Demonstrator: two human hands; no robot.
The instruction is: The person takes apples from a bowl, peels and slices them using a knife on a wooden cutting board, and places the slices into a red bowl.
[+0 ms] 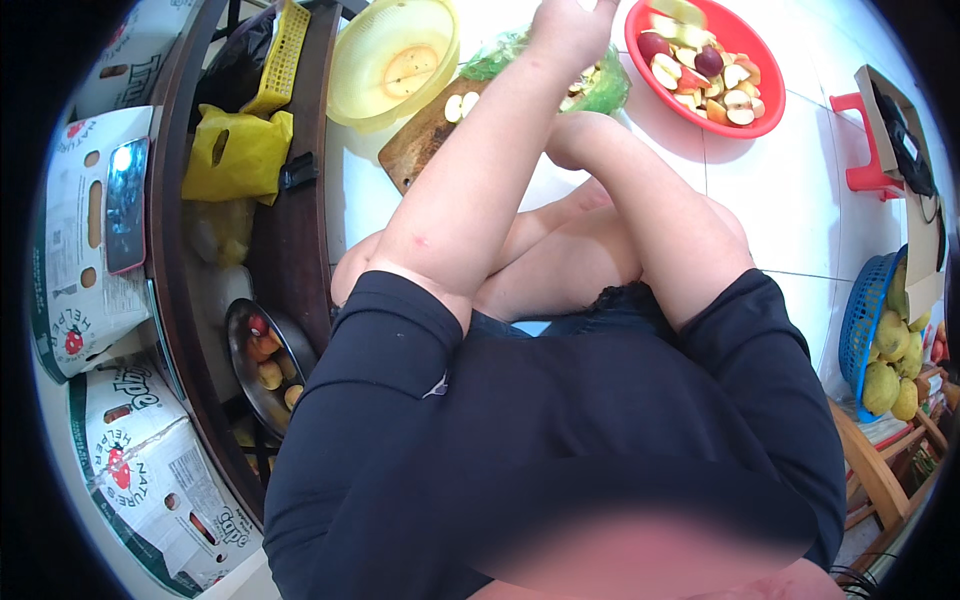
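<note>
My left hand (pixel 574 30) is at the top edge, left of a red plastic basin (pixel 776 97); most of its fingers are cut off by the frame. Cut apple pieces (pixel 739 97) and two dark red fruits lie in the basin. Blurred pale pieces (pixel 679 13) show over its far side. Below my left forearm, my right hand (pixel 566 139) is bent inward and mostly hidden; its fingers cannot be seen. A wooden cutting board (pixel 420 146) with apple halves (pixel 460 107) lies partly behind my left forearm. Beyond it spreads a green plastic bag (pixel 611 86) with cut pieces.
A yellow plastic colander (pixel 349 82) stands beside a dark shelf (pixel 289 232) holding a yellow bag (pixel 236 161) and a black bowl (pixel 240 360) with fruit. Left are printed cartons (pixel 142 450) and a phone (pixel 126 206). Right are a red stool (pixel 859 142) and a blue basket (pixel 855 330) of yellow-green fruit.
</note>
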